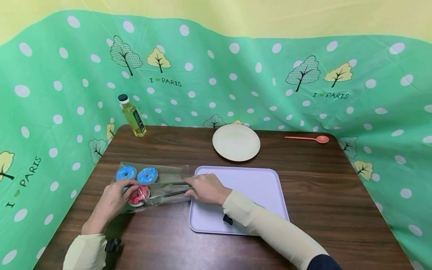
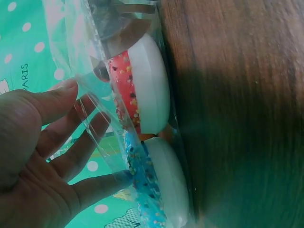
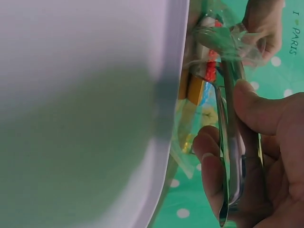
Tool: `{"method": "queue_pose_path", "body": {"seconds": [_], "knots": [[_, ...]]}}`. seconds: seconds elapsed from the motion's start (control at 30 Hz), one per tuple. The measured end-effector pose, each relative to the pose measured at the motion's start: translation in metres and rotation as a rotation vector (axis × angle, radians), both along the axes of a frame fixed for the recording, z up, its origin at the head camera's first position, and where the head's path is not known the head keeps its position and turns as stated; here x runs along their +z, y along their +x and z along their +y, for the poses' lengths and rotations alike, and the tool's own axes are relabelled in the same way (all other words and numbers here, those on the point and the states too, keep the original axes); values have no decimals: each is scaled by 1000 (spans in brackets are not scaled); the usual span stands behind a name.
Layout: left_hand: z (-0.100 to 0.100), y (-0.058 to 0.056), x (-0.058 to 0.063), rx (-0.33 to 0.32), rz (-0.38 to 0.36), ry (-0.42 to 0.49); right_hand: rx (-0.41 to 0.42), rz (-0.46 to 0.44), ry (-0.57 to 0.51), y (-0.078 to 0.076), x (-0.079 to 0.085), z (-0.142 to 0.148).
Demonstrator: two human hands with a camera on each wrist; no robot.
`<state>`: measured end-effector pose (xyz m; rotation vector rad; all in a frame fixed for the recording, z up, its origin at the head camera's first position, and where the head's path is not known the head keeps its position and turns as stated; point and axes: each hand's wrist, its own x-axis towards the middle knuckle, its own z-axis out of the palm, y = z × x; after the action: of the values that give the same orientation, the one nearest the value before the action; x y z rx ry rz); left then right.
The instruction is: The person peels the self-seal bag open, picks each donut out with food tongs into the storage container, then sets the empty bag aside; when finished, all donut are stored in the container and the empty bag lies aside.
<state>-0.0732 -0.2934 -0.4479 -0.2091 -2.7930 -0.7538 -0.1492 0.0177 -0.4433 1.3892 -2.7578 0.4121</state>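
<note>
A clear plastic bag lies on the left of the table with toy-like doughnuts inside. Two blue doughnuts sit toward the back, and a red sprinkled doughnut is nearer the front. My left hand pinches the bag's film between thumb and fingers above the doughnuts. Metal tongs are gripped in my right hand, their arms reaching into the bag's mouth. In the left wrist view the tong end is at the red doughnut; whether it clamps it is unclear.
A lavender tray lies under my right forearm, beside the bag. Behind it is a cream plate. An oil bottle stands at the back left corner, and a pink spoon lies at the back right. Polka-dot cloth surrounds the table.
</note>
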Motion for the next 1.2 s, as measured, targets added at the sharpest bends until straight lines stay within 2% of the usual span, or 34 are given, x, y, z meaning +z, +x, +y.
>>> {"method": "queue_pose_path", "body": {"seconds": [0.17, 0.47, 0.83, 1.07, 1.2], "knots": [[-1, -1, 0, 9, -38, -8, 2, -34, -13, -1, -1, 2], [-1, -1, -3, -18, 68, -42, -12, -55, -21, 2, 1, 15], [0, 3, -5, -5, 77, -54, -28, -63, -54, 7, 0, 41], [1, 1, -5, -24, 126, -53, -32, -54, -87, 7, 1, 59], [2, 0, -4, -20, 121, -50, -45, -61, -86, 8, 1, 68]]}}
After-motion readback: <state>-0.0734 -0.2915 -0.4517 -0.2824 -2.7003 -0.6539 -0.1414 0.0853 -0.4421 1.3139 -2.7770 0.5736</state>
